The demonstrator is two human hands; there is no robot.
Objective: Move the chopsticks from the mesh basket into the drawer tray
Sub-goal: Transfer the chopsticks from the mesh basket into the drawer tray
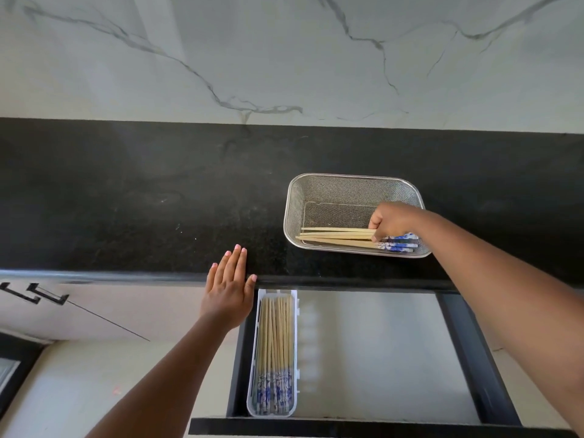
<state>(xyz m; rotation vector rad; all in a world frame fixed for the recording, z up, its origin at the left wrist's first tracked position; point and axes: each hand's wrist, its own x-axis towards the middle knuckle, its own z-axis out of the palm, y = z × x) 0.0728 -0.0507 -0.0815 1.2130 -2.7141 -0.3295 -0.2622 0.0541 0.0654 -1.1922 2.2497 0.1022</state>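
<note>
White marble wall [284,52] with grey veins, black speckled desk [126,197] below, cream cabinet doors [110,311] with black handles [34,294], pale floor [63,390].

A home kitchen: black stone countertop [126,200], marble-look backsplash [252,52], open drawer [379,352] holding chopsticks [274,352]

The left hand [228,292] lies flat, palm down, with straight fingers held close together and pointing away from the body, the thumb spread out to the side. Its bare forearm stretches up from the lower left. The right hand [392,221] reaches forward from the right on a bare, extended forearm, knuckles upward, its fingers curled tightly around a bundle of pale wooden chopsticks with blue-and-white patterned ends [338,237].
</note>
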